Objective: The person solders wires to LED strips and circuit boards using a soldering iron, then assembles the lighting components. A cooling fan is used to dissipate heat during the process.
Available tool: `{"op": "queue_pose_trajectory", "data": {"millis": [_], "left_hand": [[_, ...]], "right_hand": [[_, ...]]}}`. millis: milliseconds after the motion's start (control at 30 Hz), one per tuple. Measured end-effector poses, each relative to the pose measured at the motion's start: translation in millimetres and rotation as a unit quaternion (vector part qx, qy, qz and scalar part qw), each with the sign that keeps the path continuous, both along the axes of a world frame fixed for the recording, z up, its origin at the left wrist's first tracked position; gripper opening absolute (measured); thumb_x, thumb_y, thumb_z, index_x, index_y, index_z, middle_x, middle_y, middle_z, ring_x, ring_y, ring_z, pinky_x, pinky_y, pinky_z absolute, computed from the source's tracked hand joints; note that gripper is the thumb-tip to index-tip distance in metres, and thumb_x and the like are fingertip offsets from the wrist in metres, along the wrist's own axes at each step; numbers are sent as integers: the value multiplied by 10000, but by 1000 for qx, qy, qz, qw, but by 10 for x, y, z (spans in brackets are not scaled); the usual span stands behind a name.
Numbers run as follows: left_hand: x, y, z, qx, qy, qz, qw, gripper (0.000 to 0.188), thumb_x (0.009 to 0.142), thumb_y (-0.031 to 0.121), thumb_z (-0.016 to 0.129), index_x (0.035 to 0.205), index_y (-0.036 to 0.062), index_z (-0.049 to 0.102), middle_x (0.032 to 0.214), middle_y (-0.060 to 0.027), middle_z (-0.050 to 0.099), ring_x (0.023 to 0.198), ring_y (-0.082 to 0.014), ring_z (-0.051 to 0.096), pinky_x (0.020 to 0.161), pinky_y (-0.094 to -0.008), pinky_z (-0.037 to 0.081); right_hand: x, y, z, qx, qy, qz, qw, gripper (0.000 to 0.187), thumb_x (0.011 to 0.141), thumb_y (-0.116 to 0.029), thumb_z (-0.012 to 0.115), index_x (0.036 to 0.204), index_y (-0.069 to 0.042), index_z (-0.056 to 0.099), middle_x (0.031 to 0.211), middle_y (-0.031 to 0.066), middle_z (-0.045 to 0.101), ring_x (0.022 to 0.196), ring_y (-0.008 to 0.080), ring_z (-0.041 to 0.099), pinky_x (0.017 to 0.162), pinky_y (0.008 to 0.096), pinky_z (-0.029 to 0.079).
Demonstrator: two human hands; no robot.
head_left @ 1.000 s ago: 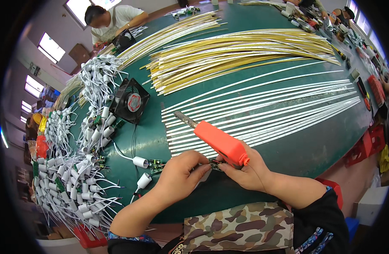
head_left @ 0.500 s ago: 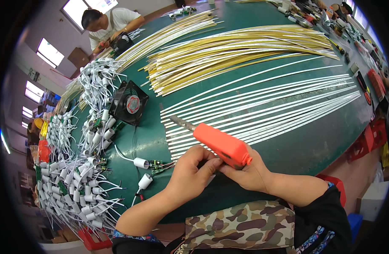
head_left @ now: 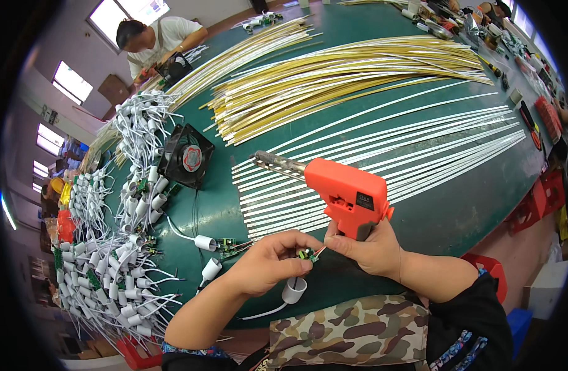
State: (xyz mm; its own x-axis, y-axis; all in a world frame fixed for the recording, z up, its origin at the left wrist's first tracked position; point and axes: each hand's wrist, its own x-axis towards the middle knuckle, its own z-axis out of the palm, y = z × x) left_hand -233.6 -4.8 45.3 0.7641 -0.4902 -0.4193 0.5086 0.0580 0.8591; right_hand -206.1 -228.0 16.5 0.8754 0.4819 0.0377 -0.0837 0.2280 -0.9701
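Note:
My right hand is closed around the grip of a red soldering gun. Its slotted metal barrel points to the far left, above the ends of several narrow white strips. Between my left thumb and fingers, my left hand pinches a small green circuit board. Thin wires run from the board toward my right fingertips. Below it hangs a white cylindrical housing with a white cord. Beside my left hand lie two more white housings, one with a board and wires showing.
A black fan stands left of the strips. White corded housings are heaped along the left side. Yellow and white strips lie bundled farther back. Another person works at the far left; tools lie at the right edge.
The soldering gun has turned and shifted right, showing its side. My left hand has moved slightly left and down, and the circuit board with its white housing has come into sight.

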Motion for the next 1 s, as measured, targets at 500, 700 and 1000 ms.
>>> {"op": "queue_pose_trajectory", "data": {"millis": [500, 700, 1000], "left_hand": [[-237, 666, 1181, 161, -224, 102, 956, 46, 823, 1, 616, 830, -20, 576, 771, -78, 598, 653, -128, 580, 591, -247, 468], [-376, 972, 1630, 578, -384, 74, 717, 66, 740, -14, 617, 802, -9, 595, 745, -89, 557, 691, -203, 580, 605, -316, 430], [170, 1186, 74, 525, -319, 23, 789, 107, 834, 94, 640, 850, 7, 582, 811, -126, 572, 781, -279, 563, 702, -357, 452]], "right_hand": [[117, -81, 74, 66, 45, -60, 995, 194, 808, -16, 676, 966, -15, 565, 828, 27, 576, 723, 93, 537, 640, 247, 441], [62, -12, 20, 53, 2, -23, 998, 342, 832, 14, 648, 1139, 24, 498, 817, 5, 568, 734, 74, 529, 676, 251, 445], [13, 0, -4, 22, 25, -13, 999, 288, 834, 4, 651, 1095, 20, 532, 840, 15, 589, 747, 72, 538, 677, 246, 446]]}}
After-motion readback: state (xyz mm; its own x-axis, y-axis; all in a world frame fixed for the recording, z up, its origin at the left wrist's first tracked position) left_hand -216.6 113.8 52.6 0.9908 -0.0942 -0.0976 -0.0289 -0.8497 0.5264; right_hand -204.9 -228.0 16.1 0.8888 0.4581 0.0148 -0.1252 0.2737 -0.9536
